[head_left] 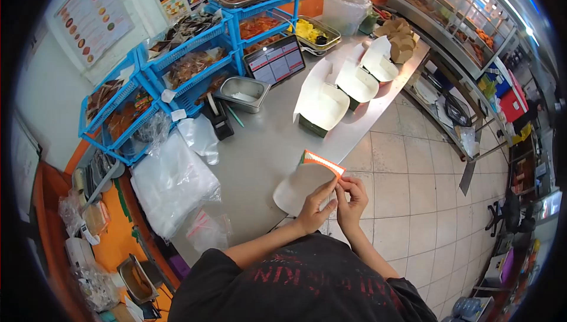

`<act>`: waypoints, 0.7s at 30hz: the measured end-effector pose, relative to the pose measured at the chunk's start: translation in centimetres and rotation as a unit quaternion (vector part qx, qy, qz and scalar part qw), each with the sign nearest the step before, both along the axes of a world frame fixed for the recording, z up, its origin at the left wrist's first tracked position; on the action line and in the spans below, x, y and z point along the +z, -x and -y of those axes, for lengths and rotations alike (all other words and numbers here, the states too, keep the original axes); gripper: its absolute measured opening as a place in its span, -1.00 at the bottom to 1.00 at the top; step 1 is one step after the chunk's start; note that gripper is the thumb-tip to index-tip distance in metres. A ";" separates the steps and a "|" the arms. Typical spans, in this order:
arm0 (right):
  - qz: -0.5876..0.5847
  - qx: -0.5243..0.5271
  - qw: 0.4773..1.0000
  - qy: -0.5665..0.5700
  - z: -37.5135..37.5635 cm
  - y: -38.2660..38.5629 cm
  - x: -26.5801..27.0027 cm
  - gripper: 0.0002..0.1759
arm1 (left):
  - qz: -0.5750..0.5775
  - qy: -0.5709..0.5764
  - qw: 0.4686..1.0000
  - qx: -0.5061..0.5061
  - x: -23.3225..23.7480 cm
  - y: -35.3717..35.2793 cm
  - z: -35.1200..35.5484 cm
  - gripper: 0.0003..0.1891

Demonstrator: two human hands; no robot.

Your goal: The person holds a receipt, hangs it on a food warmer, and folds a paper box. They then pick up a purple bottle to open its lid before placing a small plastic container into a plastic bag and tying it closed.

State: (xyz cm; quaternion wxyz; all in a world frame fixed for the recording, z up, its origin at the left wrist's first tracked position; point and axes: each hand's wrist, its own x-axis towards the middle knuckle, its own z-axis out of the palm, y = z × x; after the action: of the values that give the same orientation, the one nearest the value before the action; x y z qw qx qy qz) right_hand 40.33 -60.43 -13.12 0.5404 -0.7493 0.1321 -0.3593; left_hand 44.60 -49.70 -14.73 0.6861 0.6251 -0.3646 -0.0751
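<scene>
Shirt (307,280), hands (316,211) (352,202) apparently at edge of carton (306,181)

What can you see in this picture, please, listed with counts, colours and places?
Carton: one, white with orange edge, between the hands
Boxes: three, white inside, dark green outside, counter's far right
Brown holders: several, beyond the boxes
Tablet: one, dark, by the baskets
Pan: one, silver, before the tablet
Pen: one, green, beside the pan
Baskets: several, blue, stacked far left
Bags: many, clear, left
Tub: one, clear, far end
Case: one, glass, far right
Counter: one, grey, centre
Floor: one, pale, right
Left hand: one, bare, at the carton
Right hand: one, bare, at the carton
</scene>
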 end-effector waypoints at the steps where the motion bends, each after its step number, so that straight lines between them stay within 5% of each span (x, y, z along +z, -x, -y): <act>1: 0.004 -0.026 0.993 0.119 0.4 0.4 -0.3 -0.82 | -0.027 0.017 0.999 -0.029 -0.4 0.4 0.5 -0.45; 4: -0.027 -0.065 0.975 0.209 0.0 1.5 0.4 -0.75 | -0.077 0.047 0.992 -0.083 -0.3 0.6 1.8 -0.44; 7: -0.051 -0.068 0.970 0.226 1.1 2.2 -0.1 -0.71 | -0.302 0.134 0.943 -0.049 0.5 0.9 3.6 -0.73; 10: -0.037 -0.053 0.975 0.212 2.1 2.4 0.1 -0.72 | -0.292 0.117 0.948 -0.039 0.0 -0.3 4.5 -0.84; 16: 0.026 0.003 1.000 0.007 4.5 1.0 0.5 -0.49 | -0.263 0.086 0.961 -0.021 0.9 -2.4 6.3 -0.92; 21: -0.026 -0.006 0.999 -0.020 11.8 -1.2 0.7 -0.83 | -0.179 0.031 0.982 -0.058 0.5 -4.4 11.6 -0.86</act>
State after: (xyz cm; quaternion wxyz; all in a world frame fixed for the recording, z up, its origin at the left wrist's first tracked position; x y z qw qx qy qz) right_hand 41.57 -72.22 -12.39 0.5497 -0.7464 0.1581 -0.3401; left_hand 48.96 -61.27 -14.27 0.7537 0.5577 -0.2738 -0.2145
